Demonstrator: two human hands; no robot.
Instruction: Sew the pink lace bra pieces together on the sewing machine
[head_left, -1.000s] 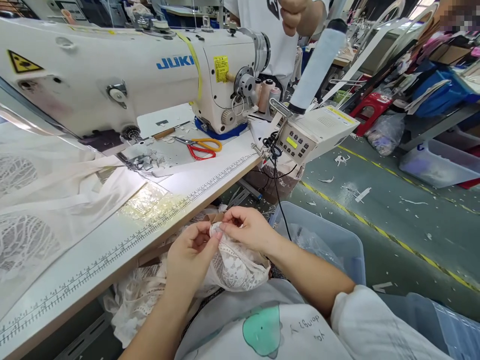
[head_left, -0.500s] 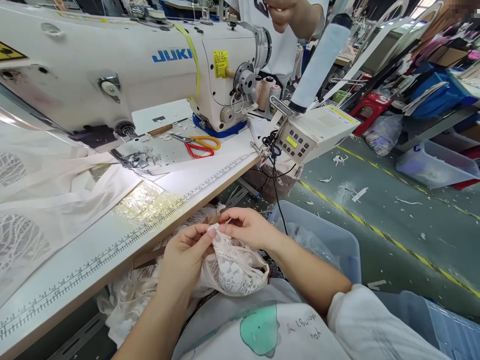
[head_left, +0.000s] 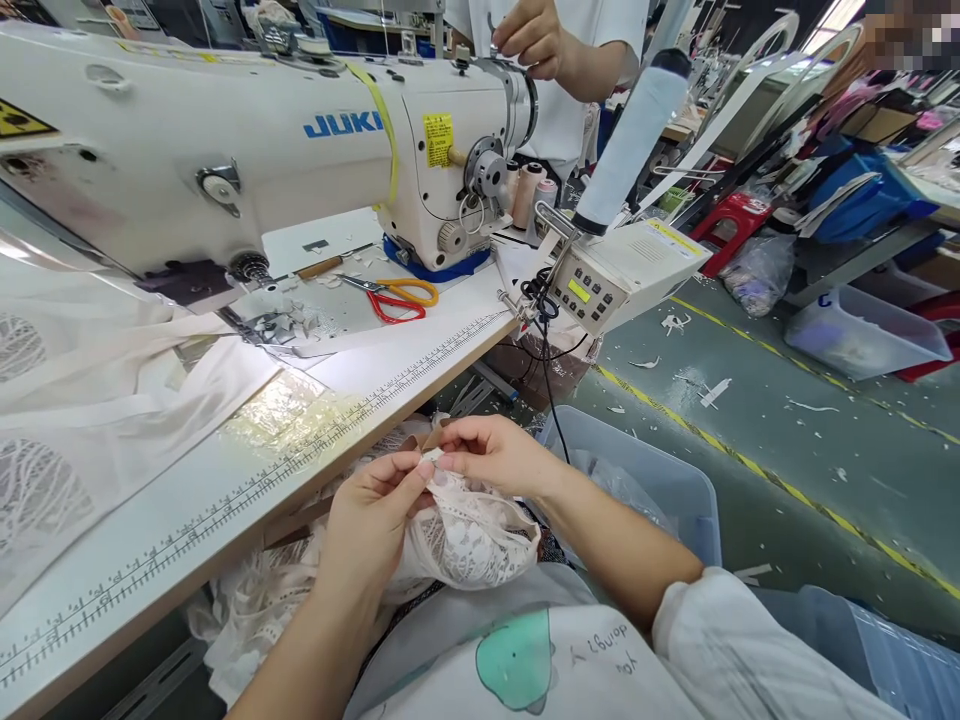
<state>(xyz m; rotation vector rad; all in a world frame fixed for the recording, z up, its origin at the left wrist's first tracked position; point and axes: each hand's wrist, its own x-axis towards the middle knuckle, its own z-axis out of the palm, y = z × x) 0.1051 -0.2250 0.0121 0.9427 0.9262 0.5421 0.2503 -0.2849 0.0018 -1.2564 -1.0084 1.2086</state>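
Head view: lace garment (head_left: 476, 545) in two-handed grip
Left hand (head_left: 371, 515) and right hand (head_left: 499, 455) each pinch its upper end, near the ruled surface (head_left: 187, 540)

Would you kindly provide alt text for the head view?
A person's left hand and right hand pinch pale lace fabric beside a table, which bears a JUKI sewing machine and scissors. A co-worker's hand shows beyond the machine.
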